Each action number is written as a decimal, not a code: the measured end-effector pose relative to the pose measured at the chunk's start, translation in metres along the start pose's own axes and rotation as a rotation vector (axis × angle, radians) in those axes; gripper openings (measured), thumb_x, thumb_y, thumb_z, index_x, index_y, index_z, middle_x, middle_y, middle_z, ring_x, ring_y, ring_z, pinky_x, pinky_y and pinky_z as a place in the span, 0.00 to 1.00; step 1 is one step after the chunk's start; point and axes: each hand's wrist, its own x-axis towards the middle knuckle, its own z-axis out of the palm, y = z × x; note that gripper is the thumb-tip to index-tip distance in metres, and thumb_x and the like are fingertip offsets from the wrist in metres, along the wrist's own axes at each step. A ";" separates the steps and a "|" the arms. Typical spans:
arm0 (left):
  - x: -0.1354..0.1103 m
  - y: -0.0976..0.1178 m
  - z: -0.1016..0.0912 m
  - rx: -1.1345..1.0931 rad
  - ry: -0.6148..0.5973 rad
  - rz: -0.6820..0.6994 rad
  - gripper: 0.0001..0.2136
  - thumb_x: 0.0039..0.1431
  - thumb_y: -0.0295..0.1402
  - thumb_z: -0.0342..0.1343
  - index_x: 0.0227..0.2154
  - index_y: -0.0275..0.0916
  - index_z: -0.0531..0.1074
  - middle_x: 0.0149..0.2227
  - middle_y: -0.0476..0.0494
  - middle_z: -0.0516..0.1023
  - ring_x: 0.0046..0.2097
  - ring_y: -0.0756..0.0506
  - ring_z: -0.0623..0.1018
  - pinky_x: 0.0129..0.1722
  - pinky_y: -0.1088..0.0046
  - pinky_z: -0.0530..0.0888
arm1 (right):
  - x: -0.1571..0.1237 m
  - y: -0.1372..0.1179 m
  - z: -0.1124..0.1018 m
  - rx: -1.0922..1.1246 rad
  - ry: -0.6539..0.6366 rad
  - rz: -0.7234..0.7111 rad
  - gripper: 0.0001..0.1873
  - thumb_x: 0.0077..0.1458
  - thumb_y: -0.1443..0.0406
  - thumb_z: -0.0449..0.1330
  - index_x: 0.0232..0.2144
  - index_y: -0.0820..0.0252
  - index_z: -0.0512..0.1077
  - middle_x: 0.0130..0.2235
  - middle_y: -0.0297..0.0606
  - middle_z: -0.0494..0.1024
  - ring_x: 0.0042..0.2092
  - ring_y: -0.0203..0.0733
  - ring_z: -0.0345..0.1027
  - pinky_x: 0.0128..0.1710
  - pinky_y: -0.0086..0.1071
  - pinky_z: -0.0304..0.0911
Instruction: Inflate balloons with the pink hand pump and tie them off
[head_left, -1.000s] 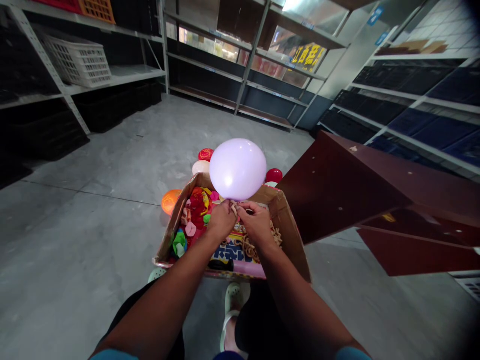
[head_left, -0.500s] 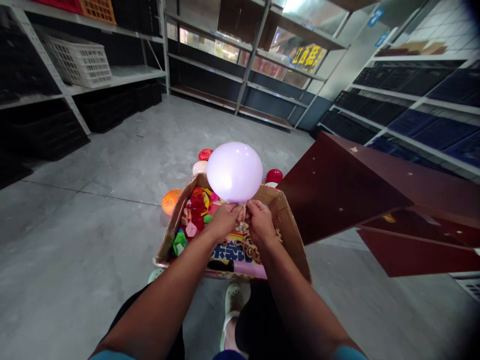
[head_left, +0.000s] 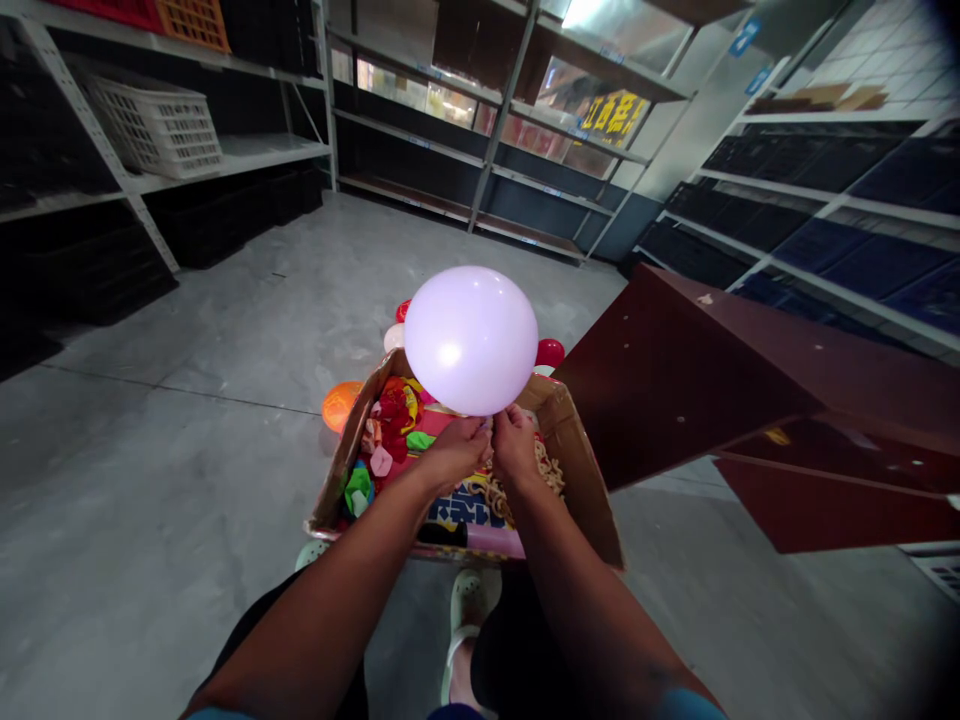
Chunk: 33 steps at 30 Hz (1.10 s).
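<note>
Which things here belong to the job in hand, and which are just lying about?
Likely the job:
- lilac balloon, left hand and right hand at its base
- cardboard box holding limp balloons

Apparently just about:
- white basket
- orange crate
- dark red panel

Balloon (head_left: 471,340): pale lilac, plain, blown up full, skin taut and glossy. Rounded body; bright glare spot low on left side, smaller glints near top. Upright, bulge on top, narrow end down toward person. Held at base, left fingers (head_left: 478,432) and right fingers (head_left: 513,420) pinched close together just under body; neck hidden by them, so tied or untied cannot be told. Body free of hands above base, over far side of box (head_left: 576,440), covering middle of far wall from view.
</note>
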 end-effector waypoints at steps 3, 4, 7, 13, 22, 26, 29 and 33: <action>0.010 -0.008 -0.008 0.023 0.130 0.003 0.06 0.58 0.31 0.47 0.28 0.37 0.65 0.16 0.55 0.59 0.16 0.55 0.57 0.17 0.80 0.57 | -0.008 -0.003 0.001 0.081 -0.161 0.138 0.12 0.43 0.57 0.61 0.27 0.57 0.65 0.20 0.26 0.68 0.22 0.33 0.59 0.21 0.27 0.53; 0.014 -0.012 -0.012 0.066 0.210 0.013 0.08 0.59 0.31 0.46 0.27 0.37 0.65 0.17 0.53 0.61 0.17 0.55 0.59 0.18 0.80 0.58 | -0.011 -0.004 0.001 0.117 -0.222 0.183 0.12 0.42 0.57 0.62 0.29 0.57 0.66 0.22 0.27 0.70 0.22 0.34 0.61 0.21 0.27 0.54; 0.022 -0.019 -0.021 0.341 0.355 0.091 0.08 0.59 0.31 0.46 0.31 0.36 0.68 0.26 0.43 0.72 0.26 0.49 0.71 0.25 0.75 0.67 | -0.021 -0.007 0.003 0.199 -0.348 0.248 0.15 0.41 0.58 0.64 0.33 0.56 0.70 0.31 0.31 0.77 0.29 0.37 0.69 0.27 0.29 0.63; 0.015 -0.015 -0.016 0.750 0.198 0.098 0.18 0.60 0.27 0.42 0.52 0.28 0.62 0.42 0.27 0.76 0.41 0.39 0.77 0.42 0.63 0.71 | -0.019 0.001 0.003 0.183 -0.276 0.215 0.14 0.33 0.62 0.70 0.24 0.59 0.72 0.21 0.30 0.74 0.26 0.38 0.67 0.26 0.31 0.62; 0.004 -0.022 -0.004 0.920 0.161 -0.011 0.27 0.59 0.36 0.46 0.61 0.32 0.53 0.46 0.29 0.76 0.47 0.37 0.76 0.46 0.61 0.70 | 0.039 -0.019 -0.009 0.025 -0.157 0.022 0.11 0.39 0.60 0.68 0.23 0.60 0.72 0.25 0.32 0.76 0.25 0.36 0.69 0.28 0.31 0.68; -0.001 -0.023 -0.003 1.014 -0.072 0.047 0.22 0.59 0.36 0.44 0.55 0.36 0.64 0.48 0.32 0.76 0.50 0.37 0.75 0.49 0.61 0.68 | 0.105 -0.038 -0.022 -0.087 -0.010 0.067 0.05 0.45 0.67 0.65 0.24 0.60 0.71 0.24 0.32 0.75 0.25 0.35 0.69 0.26 0.29 0.68; -0.005 -0.020 -0.003 1.064 -0.214 0.058 0.19 0.58 0.35 0.44 0.50 0.36 0.70 0.48 0.31 0.76 0.50 0.35 0.75 0.48 0.59 0.69 | 0.150 -0.047 -0.039 -0.169 0.061 0.113 0.06 0.49 0.70 0.62 0.23 0.60 0.68 0.22 0.33 0.73 0.24 0.33 0.68 0.24 0.27 0.66; -0.006 -0.017 -0.004 1.057 -0.210 0.030 0.18 0.57 0.37 0.46 0.44 0.34 0.74 0.45 0.28 0.77 0.47 0.33 0.76 0.46 0.58 0.71 | 0.179 -0.039 -0.053 -0.281 0.097 0.112 0.13 0.58 0.66 0.54 0.21 0.60 0.64 0.20 0.37 0.70 0.22 0.33 0.67 0.25 0.30 0.64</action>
